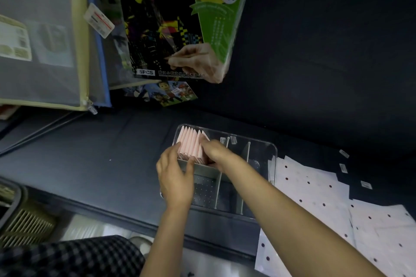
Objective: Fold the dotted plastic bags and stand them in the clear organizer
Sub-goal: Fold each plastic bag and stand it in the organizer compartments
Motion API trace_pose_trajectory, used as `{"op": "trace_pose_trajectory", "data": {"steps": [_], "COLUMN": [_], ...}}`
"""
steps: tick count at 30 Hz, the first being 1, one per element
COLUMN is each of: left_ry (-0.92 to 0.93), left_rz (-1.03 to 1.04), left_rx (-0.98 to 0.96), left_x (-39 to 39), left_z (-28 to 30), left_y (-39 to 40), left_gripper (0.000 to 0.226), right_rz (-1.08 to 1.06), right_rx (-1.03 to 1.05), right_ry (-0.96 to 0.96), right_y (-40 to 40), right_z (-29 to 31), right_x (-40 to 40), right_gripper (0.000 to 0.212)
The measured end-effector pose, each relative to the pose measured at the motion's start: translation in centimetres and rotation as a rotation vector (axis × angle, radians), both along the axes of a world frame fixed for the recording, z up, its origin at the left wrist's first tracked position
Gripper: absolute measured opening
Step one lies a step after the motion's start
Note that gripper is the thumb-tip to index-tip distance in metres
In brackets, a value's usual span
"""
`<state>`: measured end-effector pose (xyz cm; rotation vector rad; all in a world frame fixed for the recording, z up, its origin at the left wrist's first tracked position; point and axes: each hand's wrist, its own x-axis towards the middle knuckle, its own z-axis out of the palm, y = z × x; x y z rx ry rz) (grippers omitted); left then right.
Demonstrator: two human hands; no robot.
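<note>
Head view: dark table point(94, 155); flat dotted bags point(315, 204) spread at right edge; clear organizer point(261, 153) mid-table; pink folded bags point(191, 146) upright in far left compartment; left hand point(174, 177) fingers straight against row; right hand point(217, 150) pinching rightmost fold.

The clear organizer point(273, 153) sits on the table point(101, 153), folded bags point(191, 144) standing in its far-left compartment between both hands, flat dotted bags point(315, 198) just right of it
</note>
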<state>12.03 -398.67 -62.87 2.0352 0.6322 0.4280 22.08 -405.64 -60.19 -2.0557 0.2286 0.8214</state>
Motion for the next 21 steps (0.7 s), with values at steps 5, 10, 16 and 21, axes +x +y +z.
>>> {"op": "trace_pose_trajectory", "data": {"steps": [5,10,16,21], "left_ry": [0.02,-0.045,-0.289,0.22], "left_rz": [0.009,0.041,-0.407,-1.136], "left_rx": [-0.014,0.103,0.245,0.264], "left_x": [0.0,-0.4,-3.4,-8.8], "left_z": [-0.1,1.6,2.4,-2.5], "left_y": [0.1,-2.2,-9.8,-16.1], "left_gripper": [0.049,0.045,0.015,0.042], "right_rz": [0.043,0.036,0.013,0.039], "right_rx": [0.147,0.082,0.178,-0.183], "right_ry": [0.064,-0.026,-0.318,-0.321], "right_y": [0.9,-1.3,-15.8,-30.0], "right_z": [0.1,1.7,3.9,-1.0], "right_x": [-0.5,-1.3,-6.9,-17.1], "right_gripper": [0.052,0.044,0.024,0.048]}}
